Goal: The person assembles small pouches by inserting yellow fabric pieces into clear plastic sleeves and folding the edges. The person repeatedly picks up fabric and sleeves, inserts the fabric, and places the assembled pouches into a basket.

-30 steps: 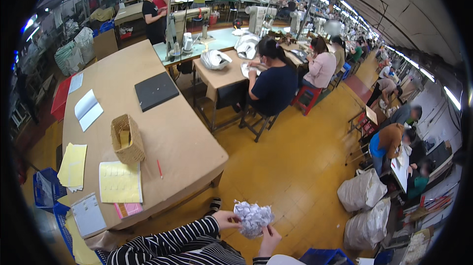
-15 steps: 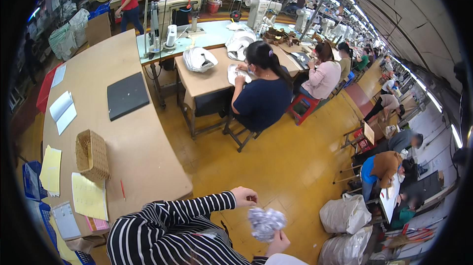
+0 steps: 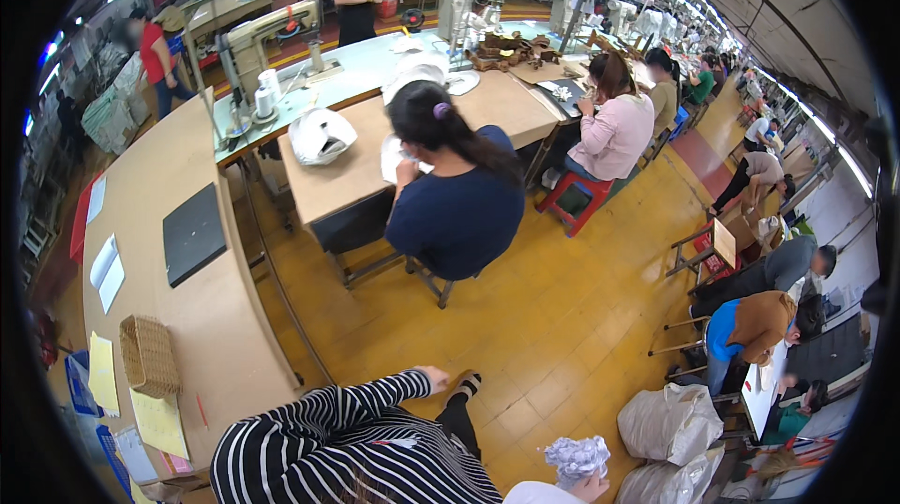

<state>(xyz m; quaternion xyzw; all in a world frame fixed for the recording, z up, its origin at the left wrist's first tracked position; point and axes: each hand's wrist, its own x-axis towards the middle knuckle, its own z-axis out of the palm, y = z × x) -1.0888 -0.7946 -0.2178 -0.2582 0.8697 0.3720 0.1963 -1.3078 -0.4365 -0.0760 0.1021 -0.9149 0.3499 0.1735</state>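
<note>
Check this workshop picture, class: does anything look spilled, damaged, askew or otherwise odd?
Nothing looks spilled or plainly damaged. Mildly untidy: the brown pieces at upper centre, heaped in a jumble; the crumpled white bundle in the right hand, though that may be normal.

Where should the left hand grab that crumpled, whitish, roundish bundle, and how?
Probably pinch the crumpled whitish bundle by its upper-left edge, coming from the left: the bare right hand covers its lower right, while that edge sticks out uncovered, its ruffled surface offering folds.
</note>
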